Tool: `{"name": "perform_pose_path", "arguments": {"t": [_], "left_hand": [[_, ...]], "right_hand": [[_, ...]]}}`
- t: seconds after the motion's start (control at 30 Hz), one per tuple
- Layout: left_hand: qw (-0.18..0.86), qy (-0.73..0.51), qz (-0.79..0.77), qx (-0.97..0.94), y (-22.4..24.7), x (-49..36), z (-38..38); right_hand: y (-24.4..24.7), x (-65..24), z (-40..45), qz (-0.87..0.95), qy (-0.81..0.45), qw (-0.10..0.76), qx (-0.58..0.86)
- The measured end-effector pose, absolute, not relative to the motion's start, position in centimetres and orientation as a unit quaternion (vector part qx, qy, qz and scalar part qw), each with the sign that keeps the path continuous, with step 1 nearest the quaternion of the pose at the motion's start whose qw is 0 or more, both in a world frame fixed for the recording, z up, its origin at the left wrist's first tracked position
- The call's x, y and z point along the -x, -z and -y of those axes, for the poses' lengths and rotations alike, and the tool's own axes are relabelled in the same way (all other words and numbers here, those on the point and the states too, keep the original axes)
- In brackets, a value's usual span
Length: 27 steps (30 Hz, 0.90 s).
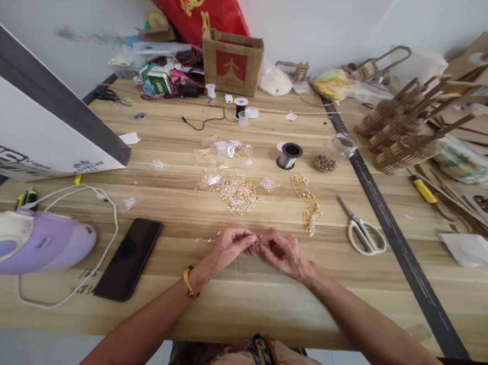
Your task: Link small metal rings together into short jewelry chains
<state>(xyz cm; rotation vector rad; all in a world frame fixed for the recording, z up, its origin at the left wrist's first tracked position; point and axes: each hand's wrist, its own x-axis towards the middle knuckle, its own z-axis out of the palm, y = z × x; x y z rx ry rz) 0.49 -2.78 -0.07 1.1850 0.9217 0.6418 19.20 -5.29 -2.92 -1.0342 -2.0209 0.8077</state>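
Note:
My left hand (232, 246) and my right hand (284, 251) meet fingertip to fingertip above the wooden table (186, 312). Each hand is pinched closed. Between them is a small silvery piece of chain (254, 246), mostly hidden by the fingers. To the left of my left hand lies a short strand of beads or chain (205, 240). Just beyond the hands spreads a pile of gold and silver beads (238, 194). Gold chains (308, 205) lie to the right of the pile. Small clear bags (270, 184) of findings are around it.
White-handled scissors (365, 235) lie at the right, a black phone (128, 259) at the left beside a purple device (53, 241) with a white cable. A wire spool (288, 155) stands farther back. Woven baskets (402, 134) crowd the right; a paper bag (233, 63) stands at the back.

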Motion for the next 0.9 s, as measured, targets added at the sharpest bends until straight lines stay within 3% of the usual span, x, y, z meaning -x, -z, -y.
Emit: {"name": "perform_pose_path", "arguments": {"t": [0.9], "left_hand": [[0.686, -0.29, -0.389, -0.542, 0.92, -0.74, 3.22]], "right_hand": [[2.54, -19.46, 5.18, 0.764, -0.34, 0.368, 0.406]]}}
